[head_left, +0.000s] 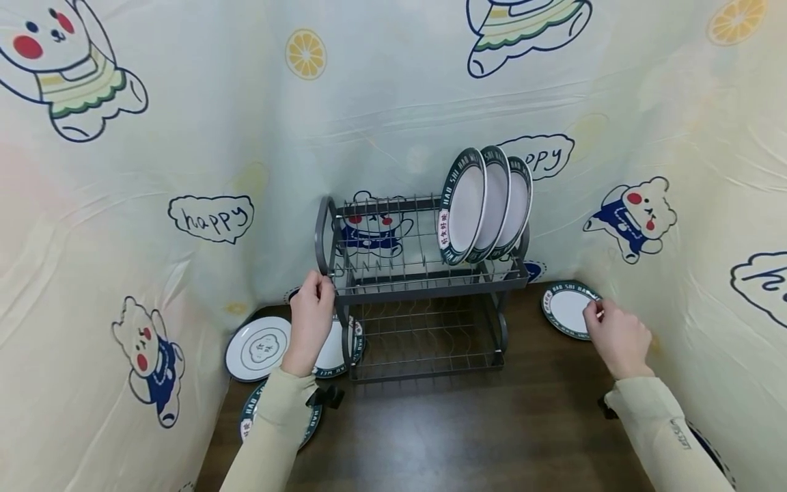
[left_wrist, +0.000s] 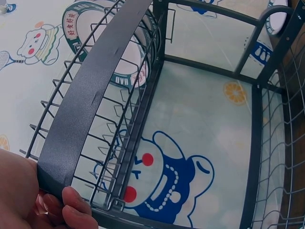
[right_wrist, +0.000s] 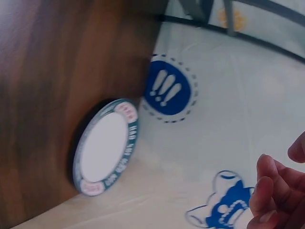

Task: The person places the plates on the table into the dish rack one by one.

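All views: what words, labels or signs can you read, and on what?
"happy": cloth, left of the rack; again at right, partly hidden.
"HAO SHI HAO WEI": rim of the leftmost racked plate.
"好食好味": same rim.
"HAO SHI HAO": plate right of the rack; fragments on other plates.
"!!!": blue badge on the cloth.
Too small: lettering on the right sleeve, mark on the far-left plate.
Cut off: cloud text, head view's right edge.

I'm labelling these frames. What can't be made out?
- Head: middle of lower left plate, behind left sleeve.
- Head: right edge of upper right plate, behind right hand.
- Left wrist: left hand, partly cut off by frame edges.
- Right wrist: some rim lettering, blurred.
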Available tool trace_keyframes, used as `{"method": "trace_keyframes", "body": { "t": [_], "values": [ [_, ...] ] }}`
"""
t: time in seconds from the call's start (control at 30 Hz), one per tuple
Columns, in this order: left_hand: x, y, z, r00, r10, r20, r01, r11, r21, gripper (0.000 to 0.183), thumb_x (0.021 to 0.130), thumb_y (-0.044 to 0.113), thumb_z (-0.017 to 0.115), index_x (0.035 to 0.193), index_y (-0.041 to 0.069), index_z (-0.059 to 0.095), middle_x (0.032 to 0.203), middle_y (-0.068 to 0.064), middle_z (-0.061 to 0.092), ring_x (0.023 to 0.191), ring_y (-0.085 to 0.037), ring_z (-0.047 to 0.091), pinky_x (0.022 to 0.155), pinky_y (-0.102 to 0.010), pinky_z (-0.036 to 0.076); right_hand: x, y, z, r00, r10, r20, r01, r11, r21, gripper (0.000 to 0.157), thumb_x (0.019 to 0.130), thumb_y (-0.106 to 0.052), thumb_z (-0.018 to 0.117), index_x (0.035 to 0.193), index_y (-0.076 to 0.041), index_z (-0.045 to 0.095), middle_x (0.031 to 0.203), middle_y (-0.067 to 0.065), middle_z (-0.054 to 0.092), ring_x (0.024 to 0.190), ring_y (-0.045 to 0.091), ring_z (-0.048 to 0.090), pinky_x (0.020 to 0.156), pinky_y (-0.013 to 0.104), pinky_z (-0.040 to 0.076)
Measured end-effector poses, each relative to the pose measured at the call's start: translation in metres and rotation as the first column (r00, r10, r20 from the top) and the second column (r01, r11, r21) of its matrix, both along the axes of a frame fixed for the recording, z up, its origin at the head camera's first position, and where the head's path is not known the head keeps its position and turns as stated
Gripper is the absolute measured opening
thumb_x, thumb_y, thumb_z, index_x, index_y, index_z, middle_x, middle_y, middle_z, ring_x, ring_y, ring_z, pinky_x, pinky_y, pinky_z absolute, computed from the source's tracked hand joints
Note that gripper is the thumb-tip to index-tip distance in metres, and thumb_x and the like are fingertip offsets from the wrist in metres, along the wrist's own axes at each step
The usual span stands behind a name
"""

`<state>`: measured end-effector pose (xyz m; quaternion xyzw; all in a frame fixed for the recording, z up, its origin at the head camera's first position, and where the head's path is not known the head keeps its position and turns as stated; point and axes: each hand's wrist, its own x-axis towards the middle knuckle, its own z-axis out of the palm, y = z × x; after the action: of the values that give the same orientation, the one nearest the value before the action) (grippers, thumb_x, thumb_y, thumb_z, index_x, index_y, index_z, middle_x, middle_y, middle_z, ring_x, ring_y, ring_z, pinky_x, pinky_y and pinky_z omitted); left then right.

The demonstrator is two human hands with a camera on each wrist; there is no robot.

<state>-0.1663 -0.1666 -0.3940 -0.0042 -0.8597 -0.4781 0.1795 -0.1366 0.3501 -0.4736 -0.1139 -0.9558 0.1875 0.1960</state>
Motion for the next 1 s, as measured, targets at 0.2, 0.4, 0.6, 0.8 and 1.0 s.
{"method": "trace_keyframes", "body": {
  "t": [0.2,0.4,0.6,0.8,1.0],
  "values": [
    [0.0,0.0,0.0,1.0,0.004,0.005,-0.004,1.0,0.001,0.028,0.111,0.02,0.041,0.086,0.01,0.047,0.07,-0.007,0.051,0.059,-0.024,0.052,0.051,-0.031,0.041,-0.003,0.015,-0.02,0.996,-0.021,0.09,0.023,0.999,-0.024,0.035,0.104,-0.028,0.048,0.081,-0.005,0.058,0.063,0.014,0.055,0.058,0.039,0.054,0.049,0.049,0.034],
    [-0.002,0.001,0.001,1.0,-0.006,-0.011,0.006,1.0,-0.003,0.028,0.111,0.02,0.041,0.085,0.01,0.046,0.069,-0.007,0.05,0.058,-0.025,0.051,0.05,-0.031,0.04,-0.008,0.031,-0.042,0.983,-0.062,0.174,0.072,0.996,-0.052,0.036,0.105,-0.031,0.044,0.081,-0.005,0.055,0.067,0.017,0.055,0.06,0.041,0.054,0.051,0.051,0.036],
    [-0.002,0.0,0.001,1.0,-0.004,-0.016,0.004,1.0,-0.004,0.028,0.111,0.02,0.042,0.086,0.01,0.046,0.069,-0.006,0.049,0.058,-0.025,0.05,0.05,-0.03,0.038,-0.014,0.045,-0.058,0.97,-0.092,0.224,0.113,0.99,-0.084,0.039,0.104,-0.033,0.042,0.078,-0.006,0.05,0.067,0.017,0.053,0.06,0.039,0.054,0.051,0.049,0.038],
    [-0.001,0.0,0.0,1.0,-0.001,-0.01,0.001,1.0,-0.009,0.027,0.111,0.021,0.042,0.086,0.01,0.046,0.07,-0.007,0.049,0.059,-0.025,0.05,0.051,-0.03,0.039,-0.017,0.052,-0.074,0.954,-0.063,0.292,0.096,0.99,-0.1,0.041,0.103,-0.032,0.041,0.071,-0.007,0.047,0.061,0.011,0.049,0.056,0.032,0.051,0.052,0.045,0.038],
    [0.0,0.0,0.0,1.0,-0.002,-0.005,0.002,1.0,-0.003,0.027,0.111,0.02,0.043,0.086,0.01,0.047,0.069,-0.007,0.049,0.058,-0.025,0.049,0.049,-0.03,0.038,-0.021,0.058,-0.09,0.927,-0.098,0.362,0.145,0.984,-0.104,0.05,0.103,-0.035,0.039,0.068,-0.002,0.051,0.07,0.025,0.057,0.066,0.047,0.059,0.057,0.055,0.045]
  ]
}}
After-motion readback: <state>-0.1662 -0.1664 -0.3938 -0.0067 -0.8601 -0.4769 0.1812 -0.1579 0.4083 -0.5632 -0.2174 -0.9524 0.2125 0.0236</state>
